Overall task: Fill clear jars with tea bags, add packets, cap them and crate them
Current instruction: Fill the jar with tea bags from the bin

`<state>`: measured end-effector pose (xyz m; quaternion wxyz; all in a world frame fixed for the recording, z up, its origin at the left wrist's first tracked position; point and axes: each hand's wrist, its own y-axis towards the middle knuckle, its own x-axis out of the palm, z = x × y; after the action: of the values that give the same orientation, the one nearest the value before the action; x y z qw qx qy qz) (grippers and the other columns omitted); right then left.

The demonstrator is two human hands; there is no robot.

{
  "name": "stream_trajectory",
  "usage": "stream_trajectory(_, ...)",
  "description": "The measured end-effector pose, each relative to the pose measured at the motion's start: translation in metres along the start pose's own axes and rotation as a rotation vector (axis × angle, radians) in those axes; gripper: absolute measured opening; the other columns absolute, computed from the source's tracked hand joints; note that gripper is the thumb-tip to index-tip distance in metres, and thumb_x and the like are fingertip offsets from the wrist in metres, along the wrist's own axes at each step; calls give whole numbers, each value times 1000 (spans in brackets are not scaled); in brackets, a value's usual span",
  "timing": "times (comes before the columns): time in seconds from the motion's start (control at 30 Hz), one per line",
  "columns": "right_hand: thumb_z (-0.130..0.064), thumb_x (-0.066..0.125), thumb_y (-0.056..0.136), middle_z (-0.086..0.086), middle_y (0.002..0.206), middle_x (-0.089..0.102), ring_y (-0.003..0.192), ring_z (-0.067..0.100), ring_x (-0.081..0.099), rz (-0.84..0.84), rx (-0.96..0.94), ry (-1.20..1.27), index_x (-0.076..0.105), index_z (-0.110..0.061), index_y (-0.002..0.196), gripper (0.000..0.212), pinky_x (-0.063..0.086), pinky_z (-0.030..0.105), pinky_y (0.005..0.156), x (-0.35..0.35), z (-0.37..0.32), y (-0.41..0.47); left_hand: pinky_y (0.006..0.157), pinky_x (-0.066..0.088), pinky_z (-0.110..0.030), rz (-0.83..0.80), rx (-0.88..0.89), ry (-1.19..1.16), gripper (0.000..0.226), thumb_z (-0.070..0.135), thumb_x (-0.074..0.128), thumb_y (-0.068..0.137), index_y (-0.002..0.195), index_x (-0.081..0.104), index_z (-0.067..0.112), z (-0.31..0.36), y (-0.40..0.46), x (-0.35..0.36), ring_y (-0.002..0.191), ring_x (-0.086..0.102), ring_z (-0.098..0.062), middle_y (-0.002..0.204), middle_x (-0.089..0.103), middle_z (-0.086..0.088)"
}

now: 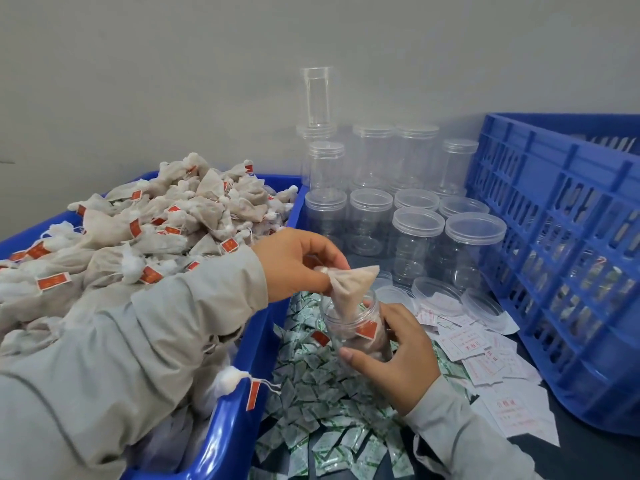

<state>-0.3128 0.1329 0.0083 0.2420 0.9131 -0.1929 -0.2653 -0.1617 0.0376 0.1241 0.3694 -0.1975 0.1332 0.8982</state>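
My right hand (401, 355) grips an open clear jar (356, 327) tilted over the pile of green-and-white packets (322, 403). Tea bags with red tags lie inside the jar. My left hand (294, 265) pinches a beige tea bag (349, 285) by its tied end, and the bag's lower part sits in the jar's mouth. A blue bin (239, 410) heaped with tea bags (138, 237) is on the left. The blue slatted crate (554, 258) stands at the right.
Capped empty clear jars (415, 233) stand in rows at the back, some stacked against the wall. Loose clear lids (436, 289) and white slips with red print (485, 355) lie between the jars and the crate. One tea bag hangs over the bin's rim (232, 379).
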Motion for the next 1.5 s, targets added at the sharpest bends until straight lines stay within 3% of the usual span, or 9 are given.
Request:
stream_trajectory(0.2,-63,68,52,-5,91,58,90,-2,51,6,16,-15,64,-19,103,67,37,5,74,0,-1,0,71,43,-7,-22,96,621,24,10,62,82,95,69,29,7,-6,10,79,57,-8,89,63,9)
stream_trajectory(0.33,-59,69,51,-9,89,57,87,-3,52,47,18,12,57,-38,97,52,37,5,72,-1,-2,0,81,41,-14,-89,93,840,27,17,57,87,108,69,28,13,-7,7,83,51,-3,102,62,10)
stream_trajectory(0.43,-57,71,51,-8,89,57,87,0,53,10,-6,-19,65,-24,101,61,38,6,72,1,0,-3,86,42,-17,-201,63,918,27,18,55,88,109,69,29,16,-8,8,91,55,-6,99,60,12)
stream_trajectory(0.63,-50,73,53,-1,89,57,85,-1,52,-37,-101,-31,61,-28,107,60,37,3,71,0,-2,-5,78,32,-9,-373,15,880,27,21,57,90,115,66,25,14,-9,12,93,49,-3,103,56,10)
stream_trajectory(0.93,-50,71,55,0,93,59,90,-6,52,138,-100,-26,59,-26,104,56,36,2,76,-5,-1,1,79,36,-12,-12,208,740,28,20,68,80,108,69,24,8,-2,32,85,49,-7,98,49,5)
stream_trajectory(1.03,-52,73,57,-10,101,56,94,-2,53,215,-103,-17,53,-29,107,59,41,8,79,-3,-2,3,74,33,1,91,205,540,46,26,74,74,116,57,29,4,-2,28,86,45,4,106,47,10)
stream_trajectory(1.2,-52,74,57,-13,105,52,98,2,54,254,-53,-1,48,-34,109,60,49,22,80,-3,3,3,88,35,0,-138,70,434,90,42,80,64,139,31,33,-4,-4,31,110,49,2,124,50,16)
stream_trajectory(1.33,-53,72,58,-11,107,52,100,-5,50,147,-83,19,46,-38,110,61,42,9,80,-3,5,4,95,42,-19,-80,103,527,90,47,83,57,134,38,31,-9,-1,36,110,53,-5,124,55,12)
stream_trajectory(1.5,-42,81,67,-12,117,46,111,-4,44,-263,99,-248,48,-24,132,74,30,3,89,-10,21,14,71,39,-5,129,70,551,77,52,79,57,122,43,31,-15,2,23,87,55,-2,103,58,15)
